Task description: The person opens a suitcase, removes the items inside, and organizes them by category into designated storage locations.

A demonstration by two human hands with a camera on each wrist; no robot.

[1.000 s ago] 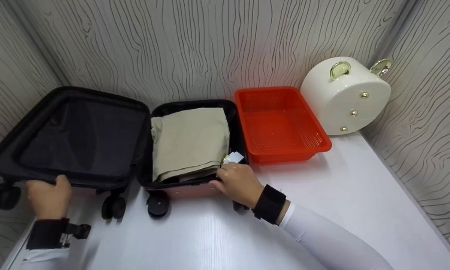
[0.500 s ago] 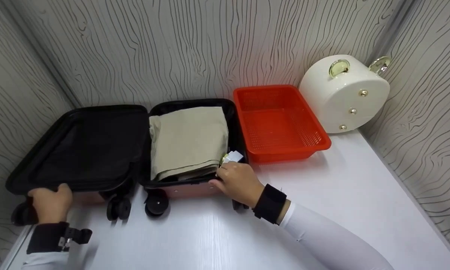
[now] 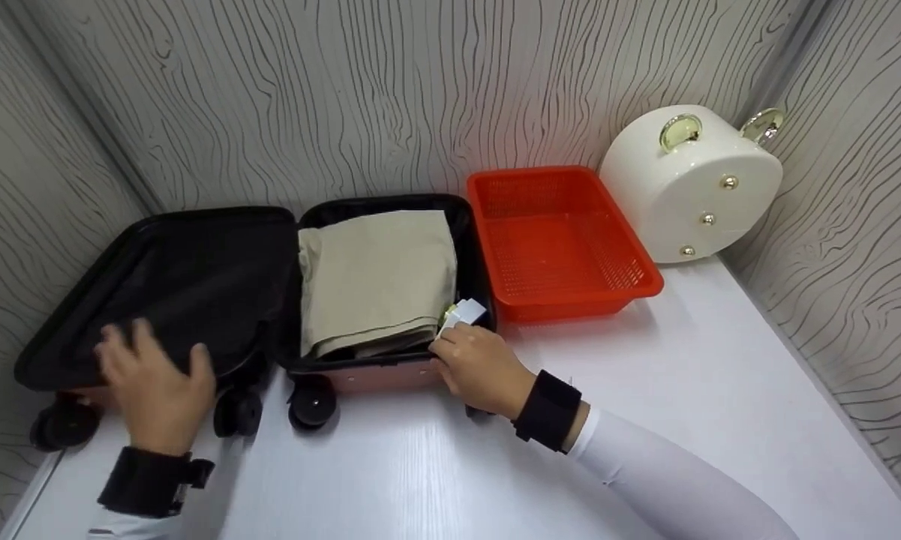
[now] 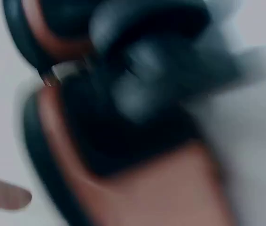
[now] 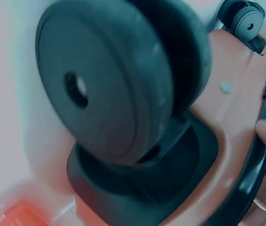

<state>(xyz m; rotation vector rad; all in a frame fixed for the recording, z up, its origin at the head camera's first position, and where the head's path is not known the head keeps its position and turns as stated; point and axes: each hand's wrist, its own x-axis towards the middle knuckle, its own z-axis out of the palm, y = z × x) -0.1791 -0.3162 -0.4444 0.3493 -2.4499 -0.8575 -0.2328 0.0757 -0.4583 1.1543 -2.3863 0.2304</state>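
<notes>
A small pink suitcase with black rims stands opened flat like a book, its black-lined lid (image 3: 195, 277) on the left and its packed half (image 3: 386, 377) on the right. My left hand (image 3: 161, 397) is raised over the lid's front edge, fingers spread, holding nothing. Folded beige cloth (image 3: 379, 274) fills the packed half. My right hand (image 3: 484, 367) grips the front right rim, thumb outside and fingers over it. Beside those fingers a white item (image 3: 465, 311) with a yellow-green bit sticks up; its lower part is hidden. A black caster wheel (image 5: 100, 84) looms in the right wrist view.
A red plastic basket (image 3: 551, 307) stands right of the suitcase. Behind it, in the corner, leans a white rounded case (image 3: 690, 187) with gold fittings. Patterned walls (image 3: 390, 90) enclose the white table (image 3: 390, 472) at the back and sides.
The lid has come down to lie flat on the left. My left hand has let go of its edge and moved up and right. My right hand has hardly shifted.
</notes>
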